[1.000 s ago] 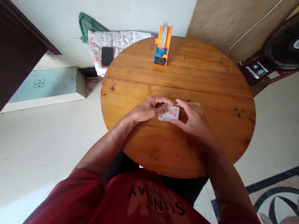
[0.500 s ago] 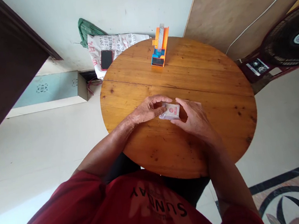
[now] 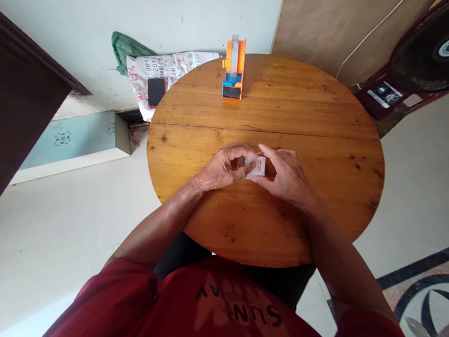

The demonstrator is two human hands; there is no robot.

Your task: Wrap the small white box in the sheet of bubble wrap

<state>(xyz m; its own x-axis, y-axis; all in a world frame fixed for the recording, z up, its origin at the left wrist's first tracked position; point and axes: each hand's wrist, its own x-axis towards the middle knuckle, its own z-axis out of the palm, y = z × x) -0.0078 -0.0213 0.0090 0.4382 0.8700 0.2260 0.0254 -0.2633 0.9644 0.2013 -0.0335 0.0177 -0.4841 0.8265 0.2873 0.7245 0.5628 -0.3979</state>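
Observation:
A small pale box with red print (image 3: 260, 167), in clear plastic wrap, is between my hands over the middle of the round wooden table (image 3: 230, 222). My left hand (image 3: 226, 167) grips its left end, with the thumb on its top face and the index finger curled along the far side. From the right, my right hand (image 3: 284, 175) curves around the box, thumb at the near edge and index finger raised beyond the far corner. A gap shows between its palm and the box.
An orange and blue tape dispenser (image 3: 233, 73) stands near the table's far edge. Beyond the left far edge are a printed white bag (image 3: 180, 68), a dark phone (image 3: 156, 92) and a green bag (image 3: 129, 47). A fan (image 3: 430, 50) stands at the right.
My left thumb has moved further over the top of the box, covering more of its print. My right thumb now sits closer against the near edge. The view has shifted slightly.

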